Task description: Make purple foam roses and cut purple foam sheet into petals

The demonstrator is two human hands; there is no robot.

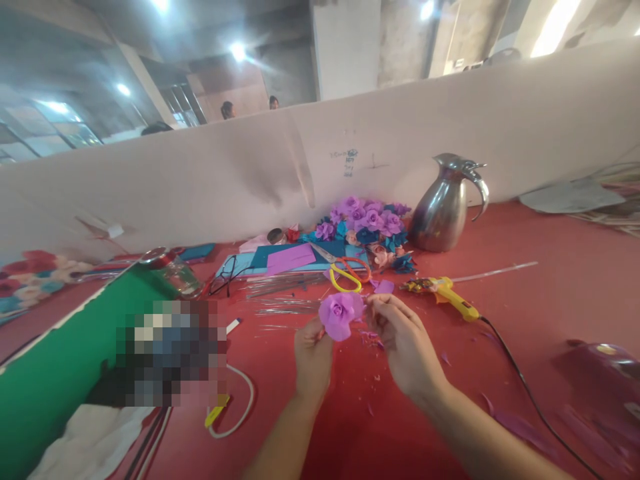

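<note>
A purple paper flower [341, 315] with a curled centre is held up over the red table. My left hand [314, 357] is closed round its underside, where the petals hide the fingertips. At the flower's right edge, the thumb and fingers of my right hand [403, 343] are pinched together on an outer petal. Just beyond the flower lie scissors [346, 277] with one yellow and one orange handle loop. Thin metal wires [285, 305] lie to the left, and small purple paper scraps [371, 339] are scattered below my right hand.
Finished paper flowers [367, 220] are piled beside a steel jug [443, 207]. A yellow glue gun [455, 300] trails its cord along the right. Purple and blue paper sheets [290, 259], a glass jar [175, 270] and a green box [55, 380] stand left. A partition [200, 173] closes the back.
</note>
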